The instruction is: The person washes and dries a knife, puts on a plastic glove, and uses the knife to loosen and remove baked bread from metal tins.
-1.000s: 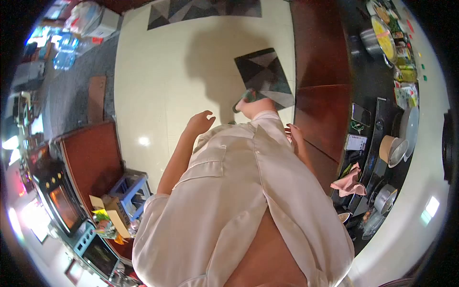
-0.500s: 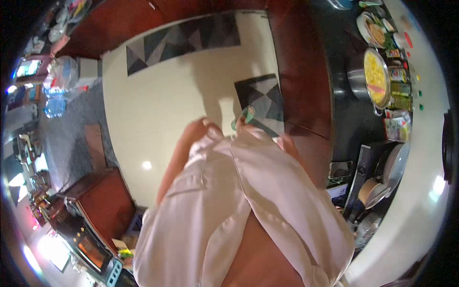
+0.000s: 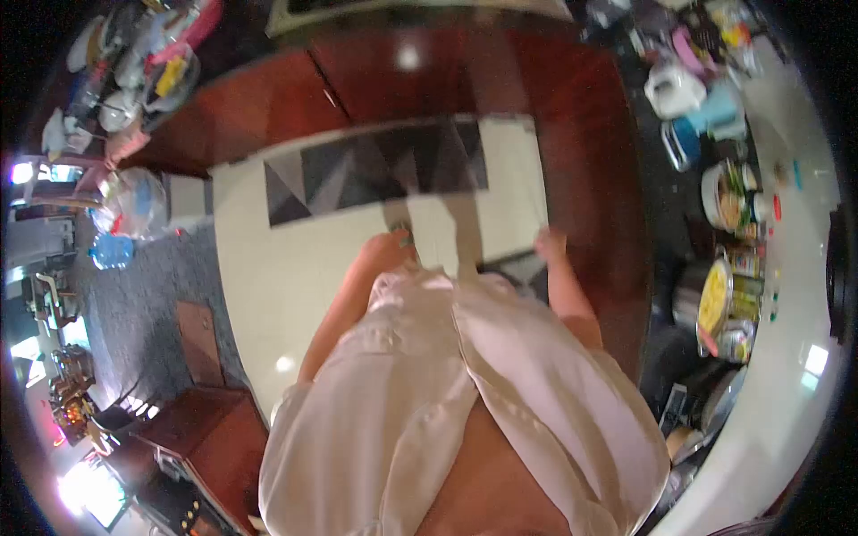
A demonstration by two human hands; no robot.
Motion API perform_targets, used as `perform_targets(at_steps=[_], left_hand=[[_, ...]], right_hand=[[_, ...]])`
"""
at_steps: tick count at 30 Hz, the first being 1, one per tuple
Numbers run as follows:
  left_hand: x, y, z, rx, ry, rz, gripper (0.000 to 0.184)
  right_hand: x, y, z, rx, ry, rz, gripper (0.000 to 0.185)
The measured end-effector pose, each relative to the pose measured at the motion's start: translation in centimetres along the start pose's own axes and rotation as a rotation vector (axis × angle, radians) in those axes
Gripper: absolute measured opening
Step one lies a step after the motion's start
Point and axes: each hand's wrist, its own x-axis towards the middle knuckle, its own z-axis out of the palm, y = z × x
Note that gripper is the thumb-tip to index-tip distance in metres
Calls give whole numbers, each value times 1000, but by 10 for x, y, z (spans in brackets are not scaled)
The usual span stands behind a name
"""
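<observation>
Over the pale floor, my left hand hangs in front of the light satin garment. No object shows in it, though blur hides how its fingers are held. My right hand swings out by the dark red cabinet fronts, apart from them as far as I can see. Its fingers are smeared too, and nothing held is visible. Part of a foot shows just beyond my left hand.
A dark counter on the right bears a pot of yellow food, a white jug and a blue container. A patterned mat lies ahead before more cabinets. At left are a blue water bottle and a red-brown cabinet.
I have moved forward; the mat, pot and left-side cabinet sit lower in view, and more of the far counter shows. My right hand has swung forward, out from beside the garment.
</observation>
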Motion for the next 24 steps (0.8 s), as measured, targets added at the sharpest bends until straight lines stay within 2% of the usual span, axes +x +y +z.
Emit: perform_targets(at_steps=[1, 2, 3, 4, 6, 8, 10, 11, 13, 14, 15, 16, 17, 19, 20, 21, 22, 23, 24], left_hand=[[0, 4, -49, -78, 25, 43, 40], [10, -10, -73, -112, 132, 45, 39], [23, -29, -95, -150, 228, 46, 39], [36, -46, -116, -149, 241, 49, 39], [58, -78, -146, -27, 435, 53, 39], [58, -90, -178, -125, 463, 16, 39], [65, -101, -199, -206, 445, -86, 40], [76, -117, -195, -208, 450, -94, 40], [106, -157, -173, -51, 463, 100, 41], [85, -122, -211, -276, 311, -134, 41], [93, -130, -213, -277, 314, -144, 41], [103, -141, -213, -341, 300, -166, 41], [109, -150, -215, -404, 283, -190, 41], [124, -163, -237, -440, 338, -226, 41], [132, -168, -253, -455, 352, -267, 41], [141, -168, -269, -471, 363, -310, 41], [146, -166, -287, -465, 348, -326, 41], [153, -163, -311, -476, 373, -343, 41], [168, -162, -333, -489, 408, -352, 41]], right_hand=[[-24, -15, 16, 531, -201, 173, 17], [-39, -38, 17, 1249, -325, 562, 15], [-46, -58, 15, 1423, -403, 687, 14], [-49, -69, 21, 1397, -437, 767, 17], [-34, -91, 17, 1176, -444, 794, 24], [1, -109, 1, 1065, -429, 798, 32], [55, -116, -21, 981, -431, 847, 30], [83, -115, -29, 1188, -261, 869, 25], [149, -133, -84, 939, 49, 664, 18], [179, -149, -113, 1067, 305, 565, 17], [210, -168, -143, 1187, 562, 454, 17], [244, -182, -172, 1045, 718, 253, 19], [273, -199, -209, 1019, 728, 145, 27], [332, -266, -284, 1302, 812, 156, 25], [359, -290, -317, 1122, 845, 15, 27], [392, -308, -337, 1200, 784, -44, 28], [430, -327, -348, 1028, 897, -106, 27], [454, -355, -371, 1171, 825, -206, 27], [470, -384, -398, 1017, 763, -68, 31]])
